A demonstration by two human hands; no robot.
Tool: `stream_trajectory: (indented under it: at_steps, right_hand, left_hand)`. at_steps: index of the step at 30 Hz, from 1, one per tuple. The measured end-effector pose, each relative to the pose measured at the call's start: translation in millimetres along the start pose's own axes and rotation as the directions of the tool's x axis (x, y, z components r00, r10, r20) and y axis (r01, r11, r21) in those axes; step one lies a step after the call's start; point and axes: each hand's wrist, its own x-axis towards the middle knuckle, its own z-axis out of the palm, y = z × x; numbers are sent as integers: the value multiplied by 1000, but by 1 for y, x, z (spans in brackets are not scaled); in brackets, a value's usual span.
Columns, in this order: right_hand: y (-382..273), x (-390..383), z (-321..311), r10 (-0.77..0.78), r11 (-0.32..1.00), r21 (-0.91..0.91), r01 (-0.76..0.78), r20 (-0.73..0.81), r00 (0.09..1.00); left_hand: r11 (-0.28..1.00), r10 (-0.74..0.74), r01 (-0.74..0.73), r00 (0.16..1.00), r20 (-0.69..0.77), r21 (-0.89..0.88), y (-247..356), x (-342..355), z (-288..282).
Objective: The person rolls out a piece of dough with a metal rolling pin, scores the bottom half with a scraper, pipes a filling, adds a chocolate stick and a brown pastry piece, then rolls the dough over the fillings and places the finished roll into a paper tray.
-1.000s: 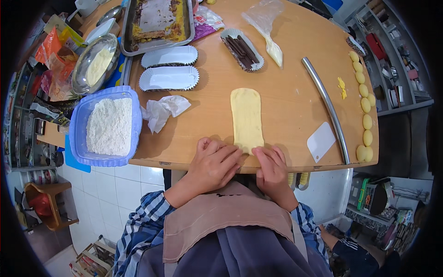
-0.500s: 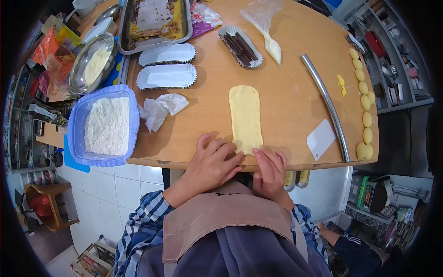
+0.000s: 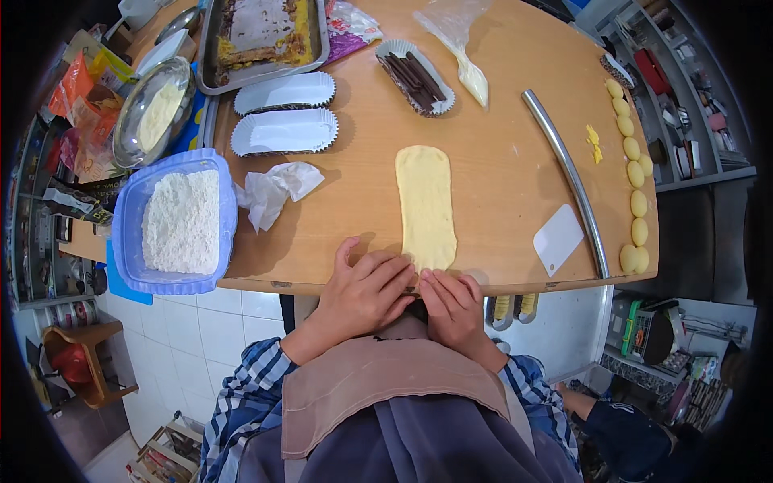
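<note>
A flattened oblong strip of pale yellow dough [image 3: 426, 197] lies lengthwise on the wooden table. At its near end, my left hand [image 3: 362, 294] has bent fingertips on the bottom left corner, its thumb raised. My right hand [image 3: 455, 310] has its fingers pressed together on the bottom right corner, gripping the edge; the exact pinch is partly hidden. A crumpled white paper [image 3: 270, 193] lies left of the dough. Beyond it sit a paper case of dark sticks [image 3: 415, 76] and a piping bag [image 3: 469, 80]. A white scraper [image 3: 558, 237] and a steel tube [image 3: 564, 177] lie to the right.
Flour tub [image 3: 181, 217], steel bowl [image 3: 153, 113], two paper cases [image 3: 283, 131], a used baking tray [image 3: 266, 36] and bags [image 3: 76, 92] fill the left. Dough balls [image 3: 634, 181] line the right edge. Another person's leg [image 3: 604, 427] shows at lower right.
My right hand has shifted slightly left and down, closer to my left hand at the dough's near end. The whole view has drifted slightly, with the table appearing further up and left.
</note>
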Motion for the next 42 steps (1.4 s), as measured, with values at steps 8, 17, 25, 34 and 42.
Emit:
stream_trajectory:
  at_steps: [8,17,25,34,42]
  right_hand:
    - [3,4,-8,92,995,29,-91,-60,994]
    - [10,8,-16,160,986,47,-160,-5,987]
    - [17,-6,-13,158,987,49,-155,-61,986]
    - [16,-6,-16,184,982,-31,-186,-42,982]
    - [12,-8,-11,93,995,-20,-93,-18,996]
  left_hand:
    - [1000,6,-6,1000,-10,24,1,-1,-1]
    - [999,43,-42,999,-20,15,0,2,0]
    - [996,3,-2,1000,-9,88,4,2,1]
    - [995,-4,-2,998,59,95,4,3,0]
    - [997,25,-25,1000,-1,77,3,4,-3]
